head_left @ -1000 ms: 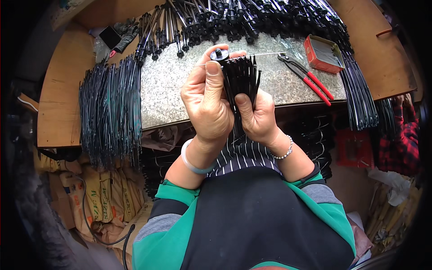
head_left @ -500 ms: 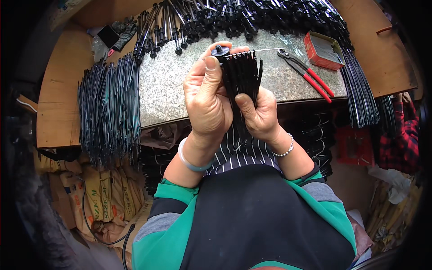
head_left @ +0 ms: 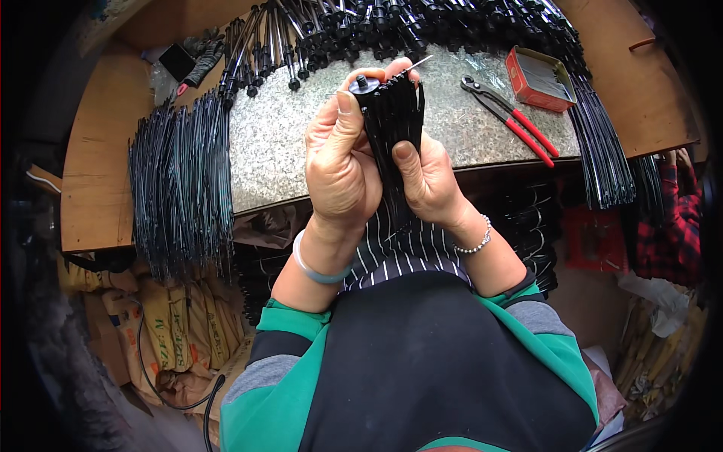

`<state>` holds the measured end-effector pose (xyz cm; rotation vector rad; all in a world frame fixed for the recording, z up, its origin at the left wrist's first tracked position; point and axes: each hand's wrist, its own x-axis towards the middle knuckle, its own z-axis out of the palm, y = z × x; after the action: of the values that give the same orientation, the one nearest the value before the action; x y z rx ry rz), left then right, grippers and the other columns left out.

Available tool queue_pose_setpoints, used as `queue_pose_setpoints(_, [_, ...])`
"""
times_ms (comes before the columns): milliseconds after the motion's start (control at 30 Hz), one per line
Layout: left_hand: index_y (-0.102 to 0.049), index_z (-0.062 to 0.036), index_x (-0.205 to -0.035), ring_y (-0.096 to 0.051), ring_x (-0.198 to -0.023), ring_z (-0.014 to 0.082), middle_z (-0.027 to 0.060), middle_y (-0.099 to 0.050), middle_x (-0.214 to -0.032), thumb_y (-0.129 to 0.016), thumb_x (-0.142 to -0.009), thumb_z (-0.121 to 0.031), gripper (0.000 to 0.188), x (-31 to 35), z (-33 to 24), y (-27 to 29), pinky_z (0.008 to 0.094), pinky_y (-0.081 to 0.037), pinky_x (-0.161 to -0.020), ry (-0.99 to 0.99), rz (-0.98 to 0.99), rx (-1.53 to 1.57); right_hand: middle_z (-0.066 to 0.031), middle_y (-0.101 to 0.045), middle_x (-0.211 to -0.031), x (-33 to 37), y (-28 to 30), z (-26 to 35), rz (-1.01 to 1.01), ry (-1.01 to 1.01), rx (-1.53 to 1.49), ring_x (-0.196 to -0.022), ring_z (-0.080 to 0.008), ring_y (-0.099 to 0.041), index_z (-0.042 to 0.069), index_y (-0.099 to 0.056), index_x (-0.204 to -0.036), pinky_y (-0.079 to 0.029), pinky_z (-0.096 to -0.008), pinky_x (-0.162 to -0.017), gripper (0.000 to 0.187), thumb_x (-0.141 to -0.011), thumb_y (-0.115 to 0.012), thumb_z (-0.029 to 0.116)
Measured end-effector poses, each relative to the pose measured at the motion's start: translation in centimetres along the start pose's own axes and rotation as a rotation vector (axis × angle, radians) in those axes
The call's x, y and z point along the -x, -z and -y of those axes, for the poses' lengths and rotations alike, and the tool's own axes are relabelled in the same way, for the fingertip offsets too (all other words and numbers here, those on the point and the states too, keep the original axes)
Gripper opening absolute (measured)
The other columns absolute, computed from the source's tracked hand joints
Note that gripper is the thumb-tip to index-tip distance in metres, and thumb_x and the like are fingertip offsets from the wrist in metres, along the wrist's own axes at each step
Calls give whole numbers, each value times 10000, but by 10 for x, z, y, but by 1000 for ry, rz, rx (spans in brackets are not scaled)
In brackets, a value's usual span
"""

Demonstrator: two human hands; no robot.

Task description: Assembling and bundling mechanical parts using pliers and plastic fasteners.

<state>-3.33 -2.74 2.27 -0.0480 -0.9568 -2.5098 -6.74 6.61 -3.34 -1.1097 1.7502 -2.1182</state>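
Note:
Above the near edge of the speckled stone slab (head_left: 271, 143), both my hands are closed on a bundle of thin black strands (head_left: 393, 120). My left hand (head_left: 340, 169) pinches its upper end, thumb against a round black cap (head_left: 364, 85) with a short stem. A thin metal wire (head_left: 420, 63) runs through the row of strand tops, and its free end sticks out up and to the right. Lower down, my right hand (head_left: 428, 181) wraps the bundle with its thumb on the front. The strands' lower ends hang between my wrists against the striped apron.
Red-handled pliers (head_left: 520, 126) lie right of my hands, beside a red box (head_left: 527, 92) of thin metal pieces. Black-capped rods (head_left: 354, 34) heap along the back. Black strands overhang left (head_left: 181, 188) and right (head_left: 602, 158). A person's plaid sleeve (head_left: 669, 233) shows far right.
The bundle and both hands have shifted slightly left. The wire has swung from nearly level to slanting up and right, with less of it sticking out to the right.

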Motion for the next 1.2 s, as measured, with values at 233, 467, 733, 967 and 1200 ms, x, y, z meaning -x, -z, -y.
queue_pose_setpoints(233, [-514,36,-1110,-587,-816,94,87,-603,-961,-466,-946,-250,333,-16,1,23,205,-474,-713,-19,151,-213,-98,-621,-1002,6,-5,-11,-111,108,146,-895,-147,-578,-22,-507,-1156,-458,-264,-758,399,-934,-474,307])
queue_pose_setpoints(467, [-542,26,-1109,-516,-743,41,18,-571,-867,-568,-897,-147,274,-6,16,15,161,-433,-659,-400,-21,-495,-130,-638,-891,5,-3,-9,-192,125,450,-786,-187,-622,-25,-511,-1144,-478,-281,-675,374,-930,-487,281])
queue_pose_setpoints(733, [-578,32,-1095,-528,-733,43,25,-608,-850,-573,-892,-137,265,-4,16,21,159,-437,-663,-344,18,-405,-156,-599,-760,-1,-2,-3,-210,202,322,-670,-300,-613,-7,-543,-1018,-473,-342,-572,260,-938,-449,222])
queue_pose_setpoints(967, [-550,23,-1124,-572,-696,57,39,-630,-852,-510,-921,-147,267,-3,22,26,173,-479,-640,-391,-13,-435,-179,-571,-700,-3,-2,-6,-213,228,338,-639,-368,-593,-2,-548,-972,-466,-380,-538,206,-926,-457,177])
queue_pose_setpoints(1200, [-552,31,-1118,-555,-726,47,29,-623,-842,-553,-905,-175,296,1,23,21,164,-447,-656,-419,-31,-416,-193,-568,-704,-4,-4,-10,-238,257,415,-638,-394,-584,-4,-543,-953,-462,-394,-530,199,-926,-454,173])
